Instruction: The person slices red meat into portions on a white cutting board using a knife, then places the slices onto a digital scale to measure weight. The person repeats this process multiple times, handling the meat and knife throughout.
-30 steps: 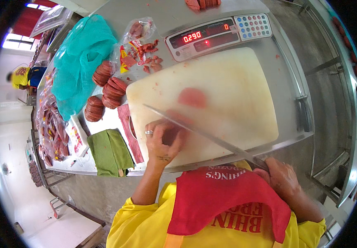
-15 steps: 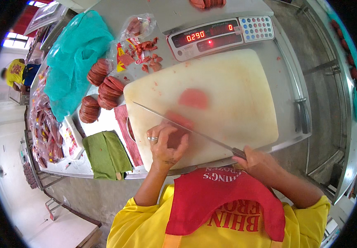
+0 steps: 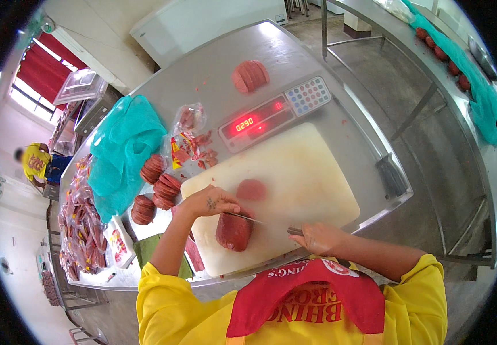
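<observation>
Our right hand [image 3: 320, 237] is closed around the handle of a knife [image 3: 295, 231], whose blade crosses the far end of a meat log [image 3: 234, 233] on our cutting board [image 3: 314, 178]. At the blade's tip, our left hand [image 3: 209, 201] bends its fingers; we cannot tell its grip. Beyond stands a scale [image 3: 268, 119].

R hand [image 3: 319, 238] w/ knife [image 3: 295, 232], meat log [image 3: 234, 234]
</observation>
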Tool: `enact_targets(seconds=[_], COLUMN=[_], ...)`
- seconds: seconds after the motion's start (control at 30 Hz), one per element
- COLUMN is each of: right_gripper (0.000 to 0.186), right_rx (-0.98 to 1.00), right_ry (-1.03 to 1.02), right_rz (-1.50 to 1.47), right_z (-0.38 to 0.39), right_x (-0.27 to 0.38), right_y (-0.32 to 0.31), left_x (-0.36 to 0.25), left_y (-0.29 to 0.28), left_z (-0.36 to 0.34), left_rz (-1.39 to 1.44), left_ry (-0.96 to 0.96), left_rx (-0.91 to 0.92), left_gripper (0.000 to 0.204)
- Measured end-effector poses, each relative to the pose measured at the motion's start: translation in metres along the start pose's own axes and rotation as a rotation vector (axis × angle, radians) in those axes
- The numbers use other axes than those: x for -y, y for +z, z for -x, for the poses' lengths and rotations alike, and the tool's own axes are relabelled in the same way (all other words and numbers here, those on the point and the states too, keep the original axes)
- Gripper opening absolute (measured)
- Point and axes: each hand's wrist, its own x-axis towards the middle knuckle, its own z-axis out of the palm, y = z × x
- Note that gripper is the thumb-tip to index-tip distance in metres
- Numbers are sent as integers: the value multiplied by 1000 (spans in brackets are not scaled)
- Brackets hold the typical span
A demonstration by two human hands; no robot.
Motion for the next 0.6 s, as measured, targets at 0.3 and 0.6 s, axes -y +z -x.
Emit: enact_targets(seconds=[0.3, 0.6], right_gripper=[53, 56], right_rx=[20, 78], right_ry=[39, 97], right_rz=[9, -79], right_z=[47, 55], right_x=[-21, -19], right_y=[-23, -27], left_x=[11, 43], left_y=[-55, -204], left_z=[-19, -161], left_rz=[261, -69], left_ry=[205, 256], left_rx=[-163, -582], left_gripper=[25, 33])
